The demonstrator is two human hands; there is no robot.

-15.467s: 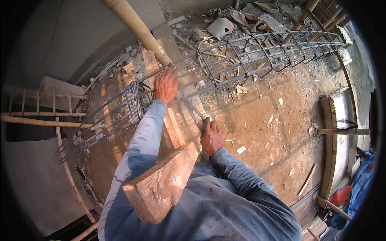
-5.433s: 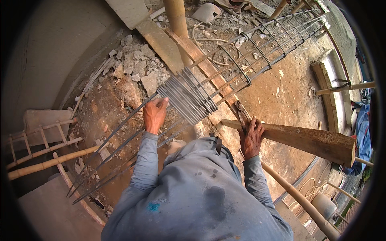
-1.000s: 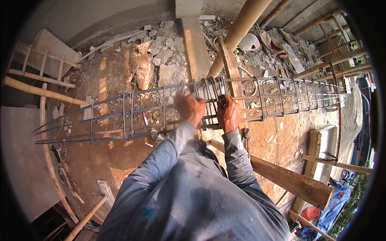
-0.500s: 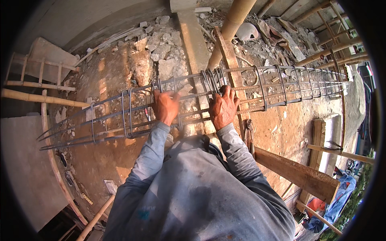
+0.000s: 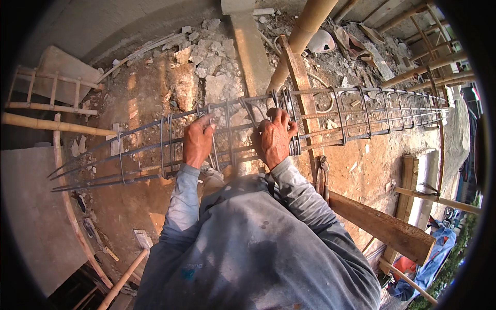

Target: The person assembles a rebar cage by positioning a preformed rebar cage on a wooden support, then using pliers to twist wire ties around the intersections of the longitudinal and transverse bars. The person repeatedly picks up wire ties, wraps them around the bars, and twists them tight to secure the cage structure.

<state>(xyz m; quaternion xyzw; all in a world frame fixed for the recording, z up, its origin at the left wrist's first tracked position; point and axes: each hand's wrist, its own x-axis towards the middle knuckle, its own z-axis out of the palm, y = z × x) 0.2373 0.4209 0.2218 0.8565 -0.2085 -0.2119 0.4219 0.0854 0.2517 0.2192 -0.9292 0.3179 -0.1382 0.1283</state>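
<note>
A long cage of steel rebar runs across in front of me, with square stirrups looped around its bars. My left hand is at the cage's left part, fingers curled on a stirrup. To the right, my right hand bends its fingers over the top at a tight bunch of stirrups; its palm hides what the fingers grip. A tilted stirrup stands between my hands. Pincers with long handles rest by the wooden plank, just right of my right forearm.
A thick bamboo pole rises beyond the cage, beside an upright wooden plank. Broken rubble and a white hard hat lie on the far side. A wooden beam is at my right, a bamboo pole at left.
My left hand has moved left along the cage, and a stirrup there has shifted left. My right hand has moved slightly left and turned; one stirrup now leans apart from the bunch.
</note>
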